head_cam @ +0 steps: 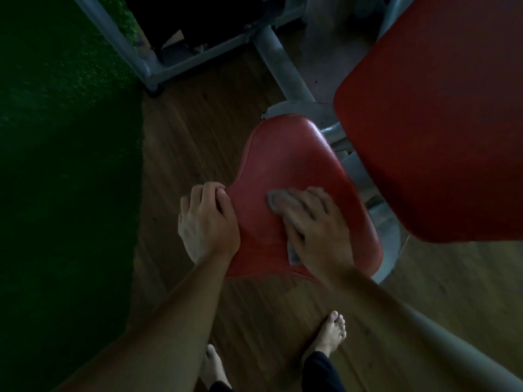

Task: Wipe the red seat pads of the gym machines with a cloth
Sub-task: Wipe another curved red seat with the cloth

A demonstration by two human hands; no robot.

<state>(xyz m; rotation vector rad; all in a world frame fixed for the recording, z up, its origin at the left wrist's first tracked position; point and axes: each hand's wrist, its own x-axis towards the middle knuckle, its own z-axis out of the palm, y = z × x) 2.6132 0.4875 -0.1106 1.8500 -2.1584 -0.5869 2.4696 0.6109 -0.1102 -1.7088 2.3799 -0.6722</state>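
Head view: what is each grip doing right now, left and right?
Left grip: closed, fingers curled round the edge of the red seat pad.
Right grip: open, fingers flat, pressing the grey cloth onto the pad.

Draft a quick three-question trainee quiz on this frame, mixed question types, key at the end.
1. True or false: the right hand presses the small grey cloth onto the red padded heart-shaped seat pad.
2. Multiple choice: the left hand A) grips the seat pad's left edge; B) holds a spray bottle; C) hangs free at the side.
3. Fill in: left of the brown wooden plank floor lies a ___ turf mat.
Key: 1 true; 2 A; 3 green.
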